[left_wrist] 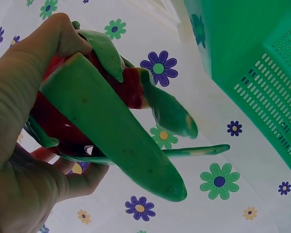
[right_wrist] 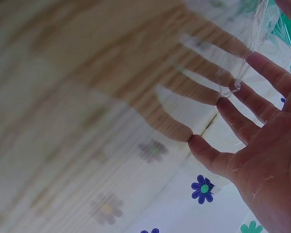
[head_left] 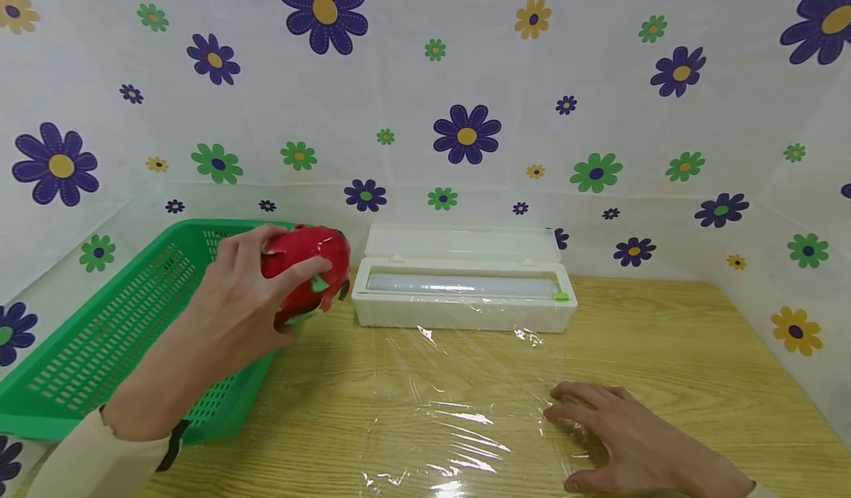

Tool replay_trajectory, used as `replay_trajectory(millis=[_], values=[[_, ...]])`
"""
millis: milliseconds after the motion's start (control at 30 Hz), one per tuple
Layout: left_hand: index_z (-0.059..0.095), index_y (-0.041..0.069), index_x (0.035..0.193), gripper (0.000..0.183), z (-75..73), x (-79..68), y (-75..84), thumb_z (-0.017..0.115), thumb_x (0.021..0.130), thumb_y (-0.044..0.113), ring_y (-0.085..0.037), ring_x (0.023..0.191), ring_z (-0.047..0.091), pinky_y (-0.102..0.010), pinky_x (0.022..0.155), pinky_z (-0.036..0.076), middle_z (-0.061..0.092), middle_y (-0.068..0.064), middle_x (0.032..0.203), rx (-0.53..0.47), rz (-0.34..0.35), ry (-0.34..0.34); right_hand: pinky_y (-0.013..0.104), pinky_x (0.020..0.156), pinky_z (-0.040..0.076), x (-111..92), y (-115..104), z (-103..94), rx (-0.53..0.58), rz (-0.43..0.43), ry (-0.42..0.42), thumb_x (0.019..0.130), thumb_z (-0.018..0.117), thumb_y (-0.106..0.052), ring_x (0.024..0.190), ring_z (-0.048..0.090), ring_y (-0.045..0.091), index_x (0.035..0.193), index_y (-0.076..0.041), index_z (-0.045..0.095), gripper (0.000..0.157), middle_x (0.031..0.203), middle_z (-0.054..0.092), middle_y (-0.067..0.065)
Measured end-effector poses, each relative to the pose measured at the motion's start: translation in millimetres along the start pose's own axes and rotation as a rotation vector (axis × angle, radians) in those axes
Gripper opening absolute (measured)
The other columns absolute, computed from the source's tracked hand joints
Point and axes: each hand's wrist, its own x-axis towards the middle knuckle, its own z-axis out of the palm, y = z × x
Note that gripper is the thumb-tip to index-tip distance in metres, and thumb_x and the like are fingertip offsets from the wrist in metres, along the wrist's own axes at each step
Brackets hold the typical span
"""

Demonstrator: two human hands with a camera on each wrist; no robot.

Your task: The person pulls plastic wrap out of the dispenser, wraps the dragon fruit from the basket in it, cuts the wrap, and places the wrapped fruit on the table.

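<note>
A red dragon fruit [head_left: 309,250] with green scales is gripped by my left hand [head_left: 229,302], its thumb on one side and fingers round the other. In the left wrist view the long green scales [left_wrist: 114,126] point away from the palm. Clear cling film [head_left: 425,387] stretches forward over the table from a white dispenser box [head_left: 459,313] with its lid up. My right hand [head_left: 625,439] rests at the film's right edge with fingers spread. In the right wrist view its fingertips [right_wrist: 196,143] touch the table.
A green perforated basket [head_left: 40,425] stands on the left, under and beside the left forearm. The film roll [head_left: 459,284] lies inside the box, and a small green slider [head_left: 561,297] sits at its right end. White flowered sheeting [head_left: 412,99] surrounds the wooden table [head_left: 671,350].
</note>
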Motion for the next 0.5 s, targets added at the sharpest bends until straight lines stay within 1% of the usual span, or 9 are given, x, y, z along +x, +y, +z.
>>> replay_trajectory(millis=[200,333,500], values=[[0.052,0.025,0.134,0.105,0.5,0.5,4.4,0.102,0.043,0.009,-0.053,0.124,0.045,-0.067,0.077,0.058,0.045,-0.032,0.138,-0.006,0.001,-0.025,0.06,0.093,0.05,0.0,-0.4,0.5,-0.009,-0.009,0.003,0.08,0.062,-0.082,0.126,0.058,0.029,0.137,-0.036,0.058,0.073,0.144,0.056,-0.002],[0.052,0.026,0.134,0.105,0.1,1.0,6.8,0.103,0.043,0.01,-0.053,0.124,0.045,-0.067,0.077,0.058,0.045,-0.032,0.138,-0.009,0.003,-0.026,0.061,0.093,0.05,0.1,-0.4,1.2,-0.015,-0.016,0.015,0.08,0.062,-0.081,0.126,0.059,0.028,0.136,-0.036,0.058,0.072,0.144,0.056,-0.002],[0.052,0.027,0.134,0.105,0.4,2.5,9.7,0.104,0.044,0.011,-0.052,0.123,0.046,-0.065,0.076,0.059,0.044,-0.031,0.138,-0.011,0.021,-0.02,0.06,0.093,0.05,-0.1,-0.3,2.3,-0.013,-0.01,0.025,0.08,0.062,-0.082,0.126,0.059,0.026,0.135,-0.037,0.059,0.071,0.143,0.057,-0.003]])
